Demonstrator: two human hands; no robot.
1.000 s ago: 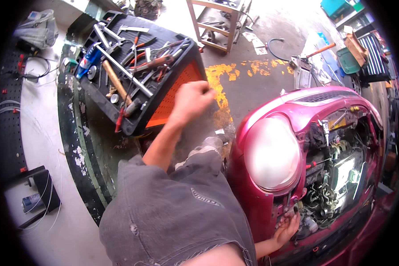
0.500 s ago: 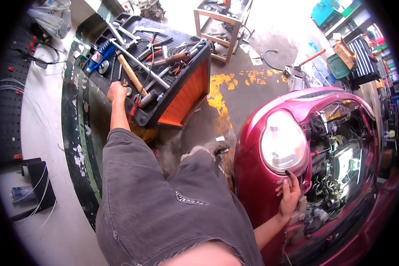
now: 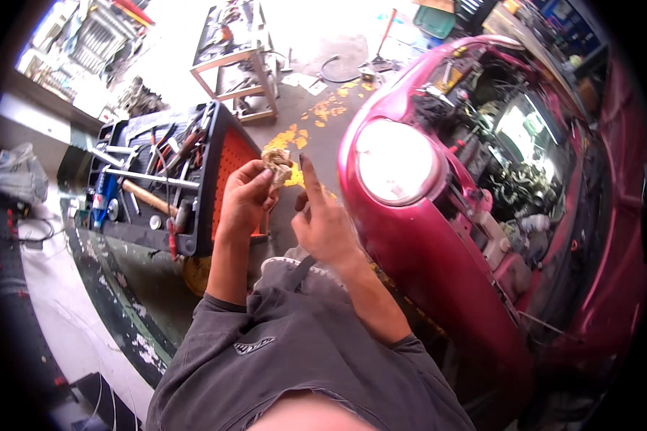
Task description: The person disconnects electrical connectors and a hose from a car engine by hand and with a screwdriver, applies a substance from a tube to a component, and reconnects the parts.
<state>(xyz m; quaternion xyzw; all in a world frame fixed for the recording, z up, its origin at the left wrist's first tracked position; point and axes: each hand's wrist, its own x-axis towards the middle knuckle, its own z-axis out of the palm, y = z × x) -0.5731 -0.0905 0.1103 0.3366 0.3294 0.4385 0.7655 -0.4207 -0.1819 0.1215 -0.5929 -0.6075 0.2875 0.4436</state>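
In front of me, my left hand (image 3: 246, 197) pinches a crumpled, beige-white wad of paper or cloth (image 3: 277, 162) between thumb and fingers. Just right of it is my right hand (image 3: 325, 223), index finger stretched up and the other fingers loosely curled. That fingertip is dark; whether this is a stain or something small on it I cannot tell. A narrow gap separates the fingertip from the wad. To the left, a black tool tray (image 3: 201, 241) on an orange cart (image 3: 231, 161) carries a hammer (image 3: 149, 197), a long metal bar (image 3: 151, 179), a blue bottle (image 3: 102, 200) and several hand tools.
A dark pink car (image 3: 410, 251) with its engine bay (image 3: 528, 165) exposed stands close on my right, its round headlight (image 3: 397, 162) facing me. A metal shelf trolley (image 3: 230, 68) is farther ahead. Worn yellow paint (image 3: 323, 111) marks the floor. A plastic bag (image 3: 18, 176) lies at far left.
My left hand has left the tool tray and now holds the crumpled wad. My right hand has come from beside the headlight to meet it. The view has swung right.
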